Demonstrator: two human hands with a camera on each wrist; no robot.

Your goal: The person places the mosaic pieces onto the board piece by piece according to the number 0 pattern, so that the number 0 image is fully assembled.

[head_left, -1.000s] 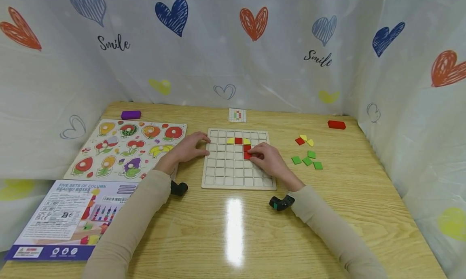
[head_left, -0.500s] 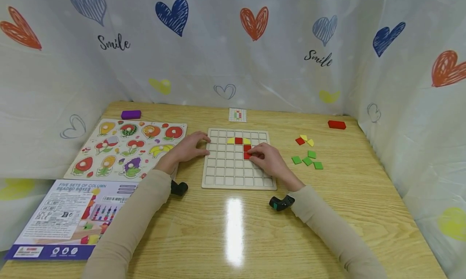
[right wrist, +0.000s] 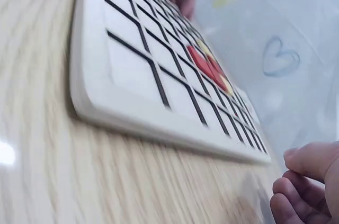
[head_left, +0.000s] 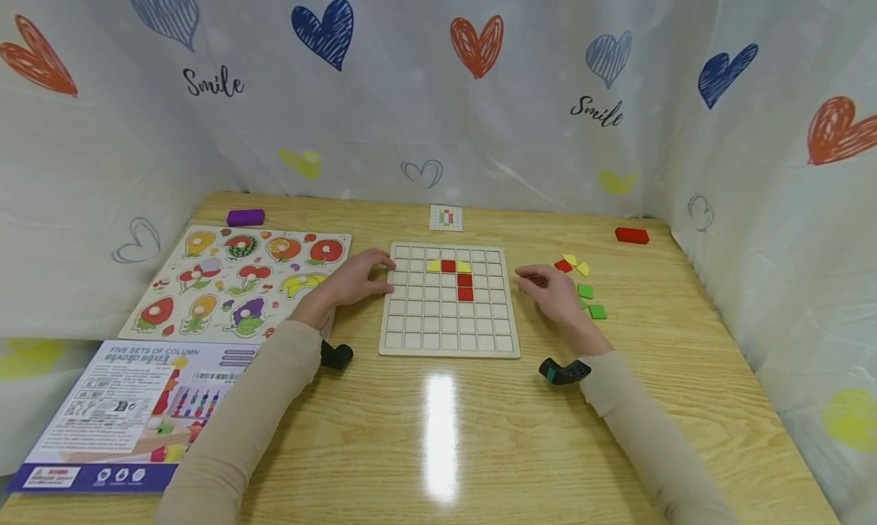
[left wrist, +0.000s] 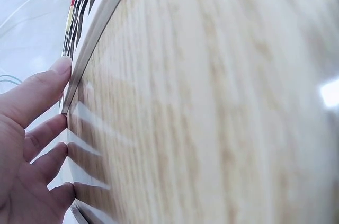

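A wooden grid board lies in the middle of the table. Three red square tiles and two yellow curved pieces sit in its cells. My left hand rests its fingertips against the board's left edge; the thumb touches the rim in the left wrist view. To the right of the board, my right hand is raised with loosely bent fingers and nothing visible in them. Near it lie green tiles, partly hidden by the hand, a red tile and yellow pieces.
A small pattern card lies behind the board. On the left are a fruit puzzle board and a printed box. A purple block and a red block lie near the back corners.
My right hand has left the lower red tile on the board and moved right, towards the loose tiles. That tile stays in its cell. My left hand has not moved.
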